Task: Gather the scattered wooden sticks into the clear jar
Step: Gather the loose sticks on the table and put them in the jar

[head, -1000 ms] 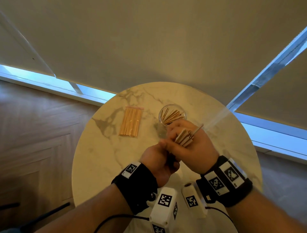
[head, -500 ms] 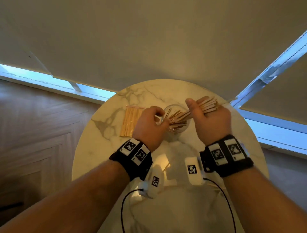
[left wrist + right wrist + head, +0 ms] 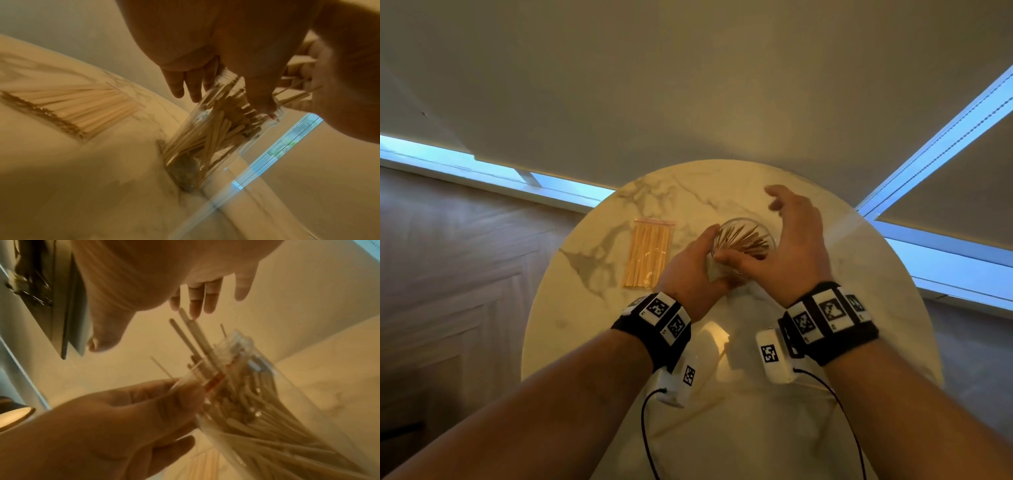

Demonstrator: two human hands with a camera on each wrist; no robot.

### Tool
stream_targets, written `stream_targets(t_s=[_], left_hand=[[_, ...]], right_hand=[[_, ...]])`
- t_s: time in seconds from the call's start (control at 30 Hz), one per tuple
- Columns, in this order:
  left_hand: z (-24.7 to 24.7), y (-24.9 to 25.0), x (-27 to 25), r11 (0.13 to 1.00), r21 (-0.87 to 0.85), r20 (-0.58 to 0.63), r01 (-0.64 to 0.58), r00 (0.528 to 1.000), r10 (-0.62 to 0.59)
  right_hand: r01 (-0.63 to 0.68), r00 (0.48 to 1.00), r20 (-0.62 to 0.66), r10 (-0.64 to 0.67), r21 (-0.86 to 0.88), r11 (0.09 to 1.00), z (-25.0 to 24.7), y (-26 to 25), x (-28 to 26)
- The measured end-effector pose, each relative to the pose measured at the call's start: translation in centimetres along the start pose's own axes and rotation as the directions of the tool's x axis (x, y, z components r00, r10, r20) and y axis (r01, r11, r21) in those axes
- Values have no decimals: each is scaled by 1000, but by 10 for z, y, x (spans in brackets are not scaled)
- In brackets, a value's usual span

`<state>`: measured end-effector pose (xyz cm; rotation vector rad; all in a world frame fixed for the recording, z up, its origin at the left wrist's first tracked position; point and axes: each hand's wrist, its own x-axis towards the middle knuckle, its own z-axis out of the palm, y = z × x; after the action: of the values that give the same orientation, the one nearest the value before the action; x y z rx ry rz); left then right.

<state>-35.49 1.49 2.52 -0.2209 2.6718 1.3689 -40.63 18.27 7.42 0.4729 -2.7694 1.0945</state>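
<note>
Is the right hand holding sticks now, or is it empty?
Empty: the right hand has spread fingers above the clear jar, nothing between them.

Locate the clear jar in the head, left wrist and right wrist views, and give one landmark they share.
Head: clear jar sits at centre, on the marble table between both hands.
Left wrist: the jar is at centre, leaning toward upper right, under the fingers.
Right wrist: the jar fills the lower right, its rim toward centre.
Shared landmark: the wooden sticks packed inside the jar, seen in every view.
</note>
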Motion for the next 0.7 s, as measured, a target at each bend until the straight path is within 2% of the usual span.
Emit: stream_targets(t_s=[0.07,0.1,0.17,0.2,0.23,0.27,0.33,0.37,0.4,0.47,0.53,0.7], left_hand=[[2,-1,-1,1000,4,-12,-4,1000,4],[4,0,-2,1000,7,-22,-2,1000,2],[5,2,-3,1000,20,-37,-1,999,2],[4,4,-3,1000,18,-40,-2,999,3],[4,4,-3,1000,7,-38,2,999,-1],[5,4,-2,1000,-4,-41,-4,999,4],[5,2,-2,1000,-9,-39,-2,999,1],[6,0,-2,1000,-9,-33,11,999,-12],[6,-1,-2,1000,-8,-27,16,999,-16],[7,-2,-1,1000,12,-8,23,1000,-22],[8,-2,0,1000,1,2,16,1000,-16],[7,0,-1,1000,11,-2,15,1000,-15]], right_hand=[[114,994,6,-114,9,993,5,-4,3],[161,984,83,-155,-70,984,11,-5,7],[216,938,327,-114,-294,931,30,-6,13],[240,908,410,-82,-351,905,36,-4,15],[248,899,430,-82,-344,906,38,-1,18],[231,913,395,-101,-296,927,33,-1,19],[227,963,186,-196,-166,960,17,-1,11],[260,964,93,-249,-148,954,11,1,4],[304,952,77,-295,-160,939,7,3,-5],[362,923,219,-316,-221,906,13,9,-21],[376,898,352,-266,-294,879,24,18,-30],[267,920,379,-98,-425,865,27,12,-28]])
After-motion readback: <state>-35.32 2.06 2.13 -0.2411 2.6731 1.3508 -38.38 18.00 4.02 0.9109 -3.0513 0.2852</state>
